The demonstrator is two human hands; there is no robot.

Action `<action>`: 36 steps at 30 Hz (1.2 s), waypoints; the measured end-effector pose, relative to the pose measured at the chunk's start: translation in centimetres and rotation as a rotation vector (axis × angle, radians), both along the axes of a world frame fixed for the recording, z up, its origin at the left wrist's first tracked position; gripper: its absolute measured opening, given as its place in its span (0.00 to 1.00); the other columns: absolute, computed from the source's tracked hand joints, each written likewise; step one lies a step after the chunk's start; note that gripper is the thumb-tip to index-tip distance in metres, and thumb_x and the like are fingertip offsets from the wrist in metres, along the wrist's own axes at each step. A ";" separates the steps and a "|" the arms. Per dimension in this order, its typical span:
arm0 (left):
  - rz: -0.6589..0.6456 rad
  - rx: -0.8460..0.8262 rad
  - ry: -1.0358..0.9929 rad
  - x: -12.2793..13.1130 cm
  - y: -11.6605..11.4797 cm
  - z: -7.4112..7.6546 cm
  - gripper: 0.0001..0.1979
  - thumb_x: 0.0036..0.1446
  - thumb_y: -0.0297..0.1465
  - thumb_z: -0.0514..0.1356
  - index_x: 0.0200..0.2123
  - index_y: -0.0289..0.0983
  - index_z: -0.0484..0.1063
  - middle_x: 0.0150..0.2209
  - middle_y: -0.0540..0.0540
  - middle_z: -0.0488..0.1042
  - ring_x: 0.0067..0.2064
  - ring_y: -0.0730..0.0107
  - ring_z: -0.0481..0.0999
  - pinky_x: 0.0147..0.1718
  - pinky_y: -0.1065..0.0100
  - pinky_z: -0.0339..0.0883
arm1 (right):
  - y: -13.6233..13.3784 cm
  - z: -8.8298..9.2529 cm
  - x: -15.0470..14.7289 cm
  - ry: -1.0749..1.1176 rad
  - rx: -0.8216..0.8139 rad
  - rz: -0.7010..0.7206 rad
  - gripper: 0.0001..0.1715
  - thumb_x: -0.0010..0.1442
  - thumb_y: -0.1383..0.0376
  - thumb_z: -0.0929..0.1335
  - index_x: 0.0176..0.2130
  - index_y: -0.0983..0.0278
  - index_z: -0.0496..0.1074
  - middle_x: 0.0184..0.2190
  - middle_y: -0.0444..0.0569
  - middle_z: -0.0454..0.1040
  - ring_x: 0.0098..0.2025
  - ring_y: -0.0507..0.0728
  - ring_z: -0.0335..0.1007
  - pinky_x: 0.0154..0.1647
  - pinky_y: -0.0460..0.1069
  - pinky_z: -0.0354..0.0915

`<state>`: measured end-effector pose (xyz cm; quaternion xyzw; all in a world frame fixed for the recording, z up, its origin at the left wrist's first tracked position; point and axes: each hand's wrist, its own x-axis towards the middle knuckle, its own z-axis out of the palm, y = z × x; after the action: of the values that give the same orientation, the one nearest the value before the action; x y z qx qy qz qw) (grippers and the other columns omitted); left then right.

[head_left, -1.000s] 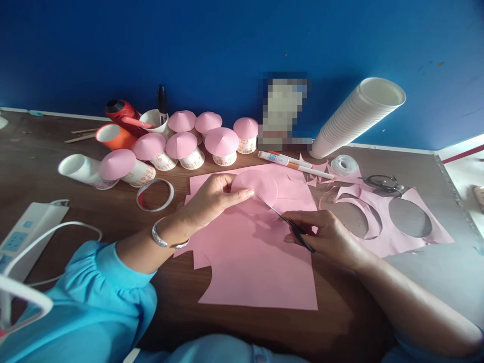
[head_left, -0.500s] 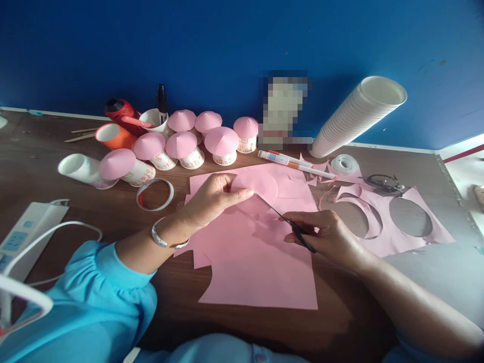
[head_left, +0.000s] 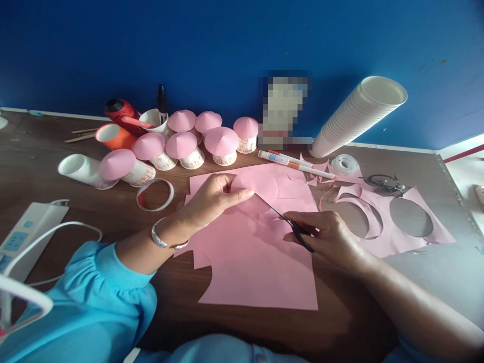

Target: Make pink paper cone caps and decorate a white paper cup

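The pink paper circle (head_left: 255,187), flat and smooth-edged, lay pinched in the left hand (head_left: 212,199) at table centre. At its four o'clock, the right hand (head_left: 325,233) gripped scissors (head_left: 288,222), blades slightly deeper than before.

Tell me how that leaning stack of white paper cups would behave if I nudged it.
The stack of white cups looks light, so it would probably slide easily. It already leans against the blue wall, so a sideways push might roll or topple it.
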<state>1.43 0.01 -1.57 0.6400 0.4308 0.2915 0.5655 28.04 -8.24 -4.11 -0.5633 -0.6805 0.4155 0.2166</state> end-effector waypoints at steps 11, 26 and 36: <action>-0.003 -0.031 0.011 0.0 0.1 0.0 0.15 0.60 0.43 0.67 0.38 0.36 0.80 0.33 0.48 0.76 0.36 0.66 0.70 0.34 0.67 0.64 | -0.2 0.0 0.1 -0.016 0.004 -0.008 0.14 0.60 0.58 0.74 0.43 0.63 0.84 0.25 0.42 0.75 0.26 0.50 0.64 0.28 0.44 0.61; -0.003 -0.048 -0.030 0.1 0.0 -0.1 0.15 0.59 0.43 0.67 0.39 0.36 0.79 0.36 0.46 0.77 0.41 0.61 0.73 0.39 0.63 0.69 | -0.3 -0.7 0.4 0.015 0.007 0.019 0.13 0.61 0.62 0.73 0.46 0.61 0.83 0.29 0.43 0.79 0.30 0.51 0.69 0.33 0.44 0.66; -0.022 -0.057 -0.066 0.1 0.0 -0.3 0.15 0.58 0.43 0.68 0.35 0.37 0.77 0.32 0.47 0.76 0.41 0.58 0.75 0.40 0.61 0.72 | -0.1 -0.3 0.2 -0.001 0.020 0.032 0.15 0.61 0.57 0.74 0.45 0.62 0.84 0.26 0.42 0.76 0.27 0.50 0.64 0.30 0.44 0.63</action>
<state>1.52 -0.01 -1.87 0.6185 0.4129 0.2940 0.6005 28.21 -8.35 -4.43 -0.5505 -0.6936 0.4118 0.2151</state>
